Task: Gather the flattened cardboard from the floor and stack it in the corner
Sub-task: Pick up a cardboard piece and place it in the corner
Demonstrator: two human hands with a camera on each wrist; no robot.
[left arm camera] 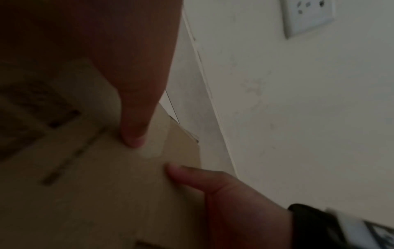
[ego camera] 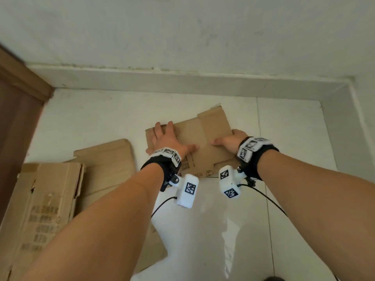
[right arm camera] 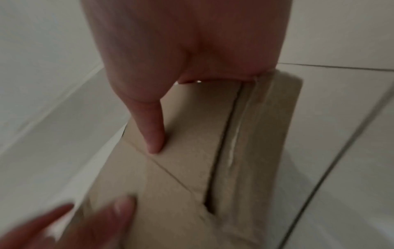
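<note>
A flattened brown cardboard piece [ego camera: 203,130] lies on the white tile floor near the wall. My left hand [ego camera: 168,138] lies flat on its left part, fingers straight and spread, thumb stretched to the right. My right hand [ego camera: 229,139] holds the piece at its right edge, thumb on top; its fingers are hidden past the edge. In the left wrist view my left thumb [left arm camera: 134,131] presses on the cardboard [left arm camera: 106,185]. In the right wrist view my right thumb [right arm camera: 153,134] presses on a folded flap of the cardboard [right arm camera: 192,160].
More flattened cardboard lies to the left: a plain sheet [ego camera: 105,159] and a large printed one [ego camera: 44,199]. A brown door frame [ego camera: 16,98] stands at far left. The walls meet in a corner [ego camera: 349,84] at the right. A wall socket [left arm camera: 307,16] is nearby.
</note>
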